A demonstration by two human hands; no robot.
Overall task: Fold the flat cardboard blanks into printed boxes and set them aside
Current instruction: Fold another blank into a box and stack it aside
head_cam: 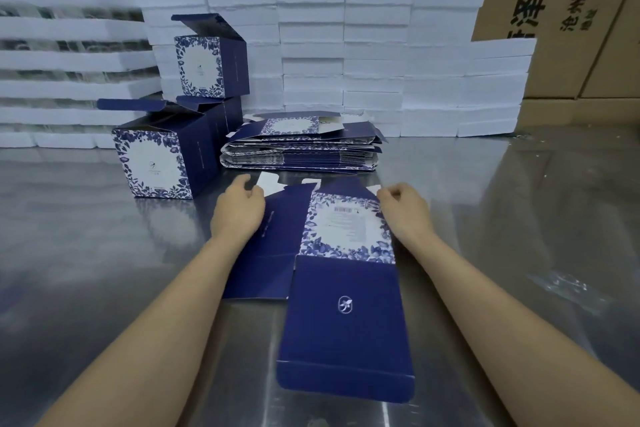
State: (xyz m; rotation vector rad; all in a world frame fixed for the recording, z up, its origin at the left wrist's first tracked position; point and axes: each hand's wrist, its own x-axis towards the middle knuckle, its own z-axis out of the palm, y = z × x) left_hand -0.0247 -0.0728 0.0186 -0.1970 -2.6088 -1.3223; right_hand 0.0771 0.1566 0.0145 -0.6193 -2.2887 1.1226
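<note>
A flat blank (341, 267) lies on the steel table (86, 253) right in front of the person, its long navy lid flap nearest, its flowered panel with a barcode in the middle and its small white tabs at the far end. The left hand (239, 206) has curled fingers on the blank's far left edge, by a white tab; the right hand (403, 206) pinches the far right corner of the flowered panel. This blank has not been opened into a tube yet, so its folding is only starting. Just beyond it sits a thick stack of blanks (301, 149), which looks like the bulk of the work left. To the left, three boxes (166, 163) stand folded with lids open, one on top of another behind the nearest. White foam slabs (346, 45) and brown cartons (571, 10) line the back.
</note>
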